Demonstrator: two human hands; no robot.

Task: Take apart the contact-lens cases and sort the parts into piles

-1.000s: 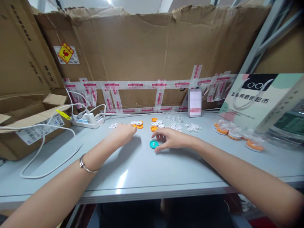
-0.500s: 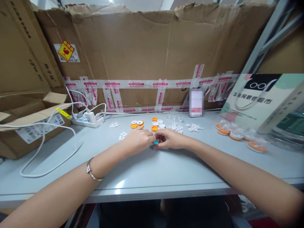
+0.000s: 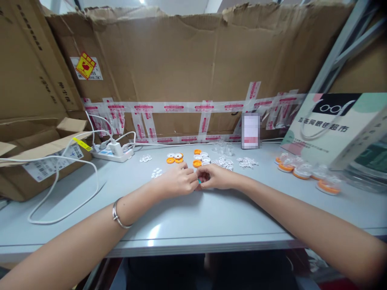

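A large cardboard box [image 3: 172, 64] stands at the far edge of a pale table [image 3: 229, 217], with a printed paper bag [image 3: 326, 129] at right. At the table's middle, the left hand [image 3: 181, 180] and right hand [image 3: 218, 176] meet around a small teal disc [image 3: 199, 181], mostly hidden. The right hand's thumb and fingers are clamped on the disc; whether the left's grip it cannot be told. Orange and white discs [image 3: 174, 158] and tiny white pieces [image 3: 156, 173] lie beyond the left hand.

Right hand [image 3: 218, 176] grips mostly hidden teal disc [image 3: 199, 181]; left hand [image 3: 181, 180] meets it; phone [image 3: 250, 131] upright before cardboard [image 3: 169, 64].
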